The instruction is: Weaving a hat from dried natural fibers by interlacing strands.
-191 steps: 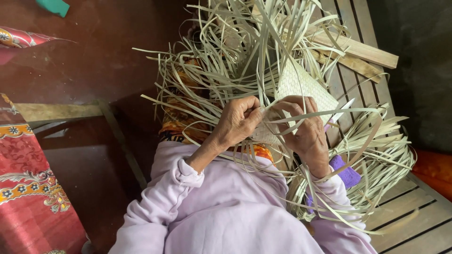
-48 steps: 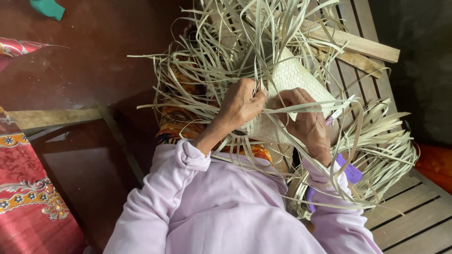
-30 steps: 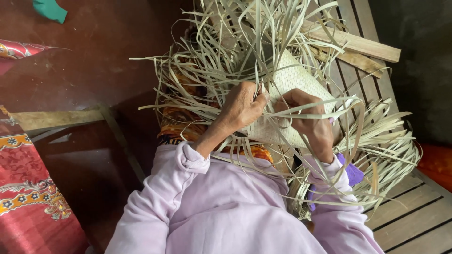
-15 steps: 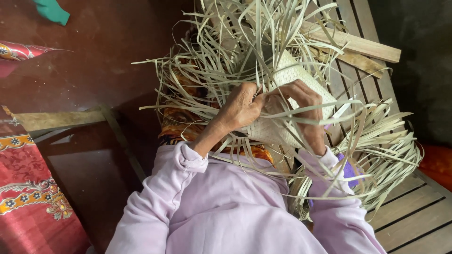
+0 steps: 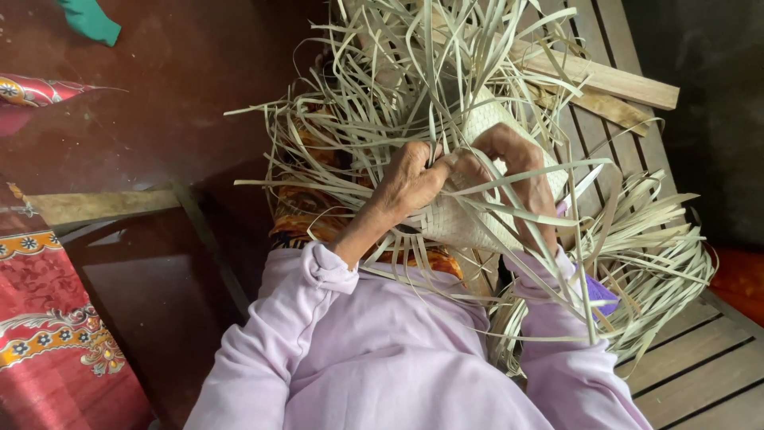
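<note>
Since 0.5 s ago, right hand (image 5: 513, 171) has lifted slightly, knuckles arched over the pale woven palm-leaf mat piece (image 5: 469, 219). Left hand (image 5: 410, 179) sits at 9 o'clock of it, fingers curled and pinching a leaf strip at the woven edge. Right hand's fingers are bent, pressing strips against the mat piece. Loose dried leaf strips (image 5: 637, 255) fan out from 12 to 4 o'clock over the slatted wooden bench (image 5: 700, 366).
</note>
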